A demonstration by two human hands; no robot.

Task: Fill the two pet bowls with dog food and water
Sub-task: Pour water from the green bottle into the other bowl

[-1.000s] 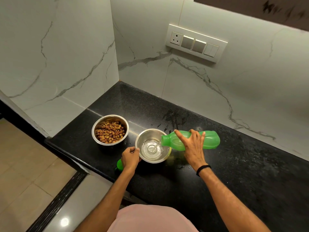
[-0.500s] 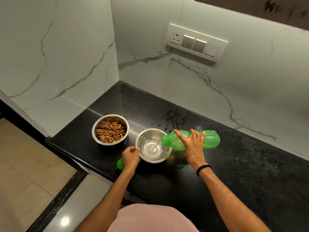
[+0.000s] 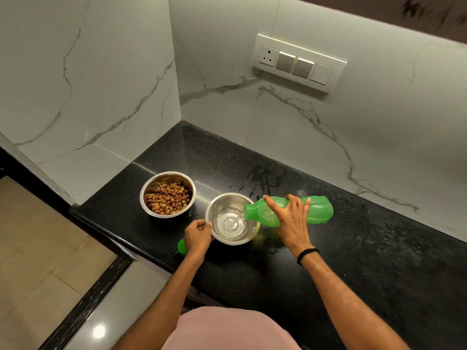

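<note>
Two steel bowls stand on the black counter [image 3: 353,248]. The left bowl [image 3: 146,195] holds brown dog food [image 3: 168,197]. The right bowl [image 3: 217,203] has shallow water in its bottom. My right hand [image 3: 290,221] grips a green plastic bottle [image 3: 318,209] lying on its side, its open mouth over the right bowl's rim, with a thin stream of water running into the bowl. My left hand [image 3: 198,236] pinches that bowl's near-left rim. A green bottle cap [image 3: 180,246] peeks out on the counter behind my left hand.
White marble walls close the counter's left and back sides, forming a corner. A switch plate [image 3: 298,63] with a socket is on the back wall. The counter's front edge drops to a tiled floor [image 3: 38,248] at the left.
Water keeps running from the bottle into the right bowl. Both hands, the bottle and the bowls stay where they were.
</note>
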